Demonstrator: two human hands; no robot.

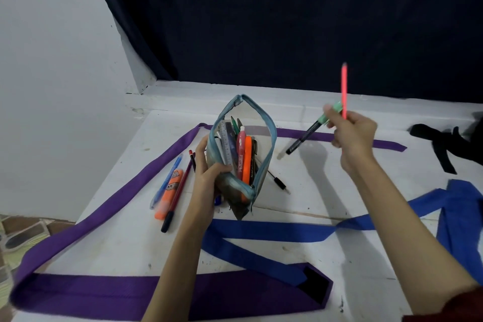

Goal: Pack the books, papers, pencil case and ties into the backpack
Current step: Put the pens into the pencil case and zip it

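The pencil case (241,157) is being held upright and unzipped on the white surface (326,191) by the left hand (209,178), its fingers curled round one side; a pink pencil (344,91) and a green-barrelled pen (313,128) are being pinched by the right hand (352,136); a purple tie (104,293) and a blue tie (274,232) are lying around it; loose pens (170,188) are lying just left of the case.

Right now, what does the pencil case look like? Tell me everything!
The pencil case is a soft pouch, light blue and grey, that looks like fabric. It stands upright on the white table, unzipped, with its mouth gaping wide. Inside stand a clear ruler, an orange marker, a pink-and-white pen and some darker pens. The left hand grips its side, fingers curled over the rim. A black pen lies beside its base.
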